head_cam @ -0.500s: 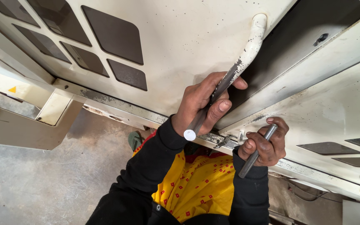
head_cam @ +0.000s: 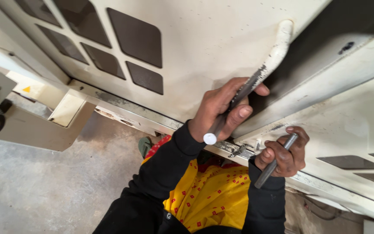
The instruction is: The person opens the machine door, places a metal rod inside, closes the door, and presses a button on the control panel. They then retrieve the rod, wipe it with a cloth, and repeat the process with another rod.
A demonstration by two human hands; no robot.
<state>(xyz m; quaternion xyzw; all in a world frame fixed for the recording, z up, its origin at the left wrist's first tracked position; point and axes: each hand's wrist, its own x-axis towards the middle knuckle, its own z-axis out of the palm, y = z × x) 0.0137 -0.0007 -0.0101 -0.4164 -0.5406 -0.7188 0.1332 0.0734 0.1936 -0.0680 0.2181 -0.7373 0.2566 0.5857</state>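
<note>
My left hand [head_cam: 221, 108] grips the lower end of a long white door handle [head_cam: 273, 54], worn to dark metal where I hold it, on a cream machine door [head_cam: 204, 39] with dark rounded window panels. To the right and a little lower, my right hand [head_cam: 284, 154] holds a short grey metal rod [head_cam: 273, 162], tilted, close to the door's bottom rail. A small spring [head_cam: 237, 151] lies on that rail between my hands. Both arms wear black sleeves over yellow cloth with red dots.
A second cream panel [head_cam: 351, 130] with dark windows lies at the right, beyond a dark gap [head_cam: 338, 39]. A cream bracket with a yellow warning sticker [head_cam: 27, 89] juts out at left. Grey concrete floor [head_cam: 44, 190] spreads below.
</note>
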